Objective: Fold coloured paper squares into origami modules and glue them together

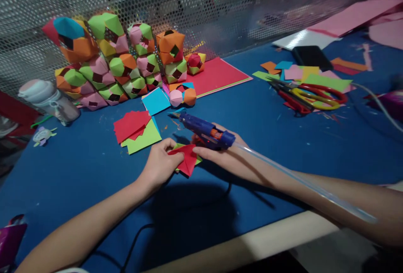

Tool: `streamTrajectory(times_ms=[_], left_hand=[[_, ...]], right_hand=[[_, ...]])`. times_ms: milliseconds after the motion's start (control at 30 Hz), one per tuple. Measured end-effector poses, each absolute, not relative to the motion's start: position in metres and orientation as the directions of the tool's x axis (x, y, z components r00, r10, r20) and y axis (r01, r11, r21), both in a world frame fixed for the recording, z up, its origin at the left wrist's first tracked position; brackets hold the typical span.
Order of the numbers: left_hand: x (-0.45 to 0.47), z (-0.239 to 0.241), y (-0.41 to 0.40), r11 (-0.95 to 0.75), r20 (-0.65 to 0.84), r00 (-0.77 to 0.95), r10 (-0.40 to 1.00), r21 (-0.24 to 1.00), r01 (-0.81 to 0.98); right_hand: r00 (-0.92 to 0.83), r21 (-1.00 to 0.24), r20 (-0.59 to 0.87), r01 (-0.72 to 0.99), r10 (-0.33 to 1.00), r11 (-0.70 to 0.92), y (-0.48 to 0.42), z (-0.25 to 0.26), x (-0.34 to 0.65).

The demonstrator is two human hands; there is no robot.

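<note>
Nearest the camera, bare forearms (103, 218) reach in over the blue surface (270, 139), both cut off by the edges of view. Left hand's (159, 162) grip pinches the folded red-and-green paper (188, 160) at the near middle of the surface, thumb on top, the fingers beneath mostly out of sight. Right hand's (231, 153) grip is closed around the blue glue gun (206, 130), its thumb reaching the paper's edge; the gun's handle and trigger are largely covered, and marks on the body are too small to read. From its rear, a clear glue stick (302, 178) runs back over the right forearm. Dark cable (134, 241) drops out of sight at the bottom, beside a sliver of white rim (72, 270). Purple items at lower left (11, 239) and far right (388, 104) are cropped too, the latter smeared by blur. Behind, stacked paper balls (115, 65) partly hide one another against a perforated metal panel (220, 13). Scissors (317, 97) overlap paper scraps (302, 74), hiding several; a dark rectangular object (312, 58) behind them shows only a plain face.
</note>
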State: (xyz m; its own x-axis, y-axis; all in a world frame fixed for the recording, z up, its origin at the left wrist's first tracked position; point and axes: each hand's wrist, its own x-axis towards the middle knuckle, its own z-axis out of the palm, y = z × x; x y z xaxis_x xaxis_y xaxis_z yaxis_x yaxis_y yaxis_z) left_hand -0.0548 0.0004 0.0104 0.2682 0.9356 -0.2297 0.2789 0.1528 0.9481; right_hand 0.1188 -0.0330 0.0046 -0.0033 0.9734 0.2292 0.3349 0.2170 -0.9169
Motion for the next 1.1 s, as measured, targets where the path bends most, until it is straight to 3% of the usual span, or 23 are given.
streamTrajectory(times_ms=[200, 467, 1100], left_hand=[[-0.039, 0.010, -0.010, 0.092, -0.170, 0.252, 0.953, 0.952, 0.293], [-0.030, 0.004, -0.017, 0.158, -0.167, 0.089, 0.982, 0.982, 0.099], [-0.034, -0.005, -0.017, 0.250, -0.241, 0.153, 0.959, 0.967, -0.045]], right_hand=[[-0.001, -0.899, 0.250, 0.371, 0.968, 0.232, -0.035, -0.003, 0.116], [0.143, -0.916, 0.230, 0.365, 0.962, 0.165, -0.034, -0.002, 0.112], [0.137, -0.945, 0.239, 0.261, 0.961, 0.198, -0.032, -0.015, 0.110]])
